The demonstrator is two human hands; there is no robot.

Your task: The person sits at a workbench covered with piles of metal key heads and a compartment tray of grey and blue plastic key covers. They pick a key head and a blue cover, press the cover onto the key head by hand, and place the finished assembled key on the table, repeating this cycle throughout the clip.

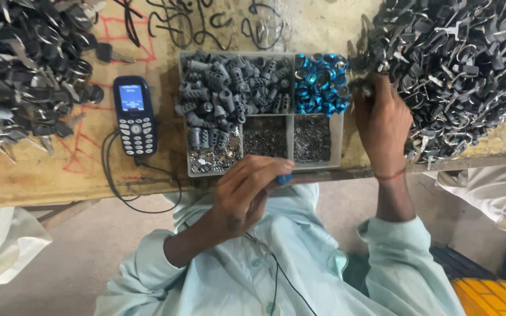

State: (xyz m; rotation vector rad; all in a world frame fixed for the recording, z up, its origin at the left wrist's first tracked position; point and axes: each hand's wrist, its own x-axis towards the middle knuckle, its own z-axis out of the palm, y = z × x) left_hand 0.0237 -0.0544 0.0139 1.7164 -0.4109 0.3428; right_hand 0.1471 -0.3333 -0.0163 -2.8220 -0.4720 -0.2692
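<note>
Bright blue rings (321, 83) and grey sleeves (224, 88) fill a pale tray (337, 146) beside a dark blue phone (134, 115).

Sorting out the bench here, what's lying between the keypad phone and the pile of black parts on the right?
The head view shows a grey compartment tray between phone and pile, holding grey cylinders and blue rings.

The left hand (247, 193) closes around a small blue part (284, 179), hiding most of it. The right hand's (382, 120) fingertips vanish into the pile of black metal clips (458, 70), which the top and right edges cut off.
</note>
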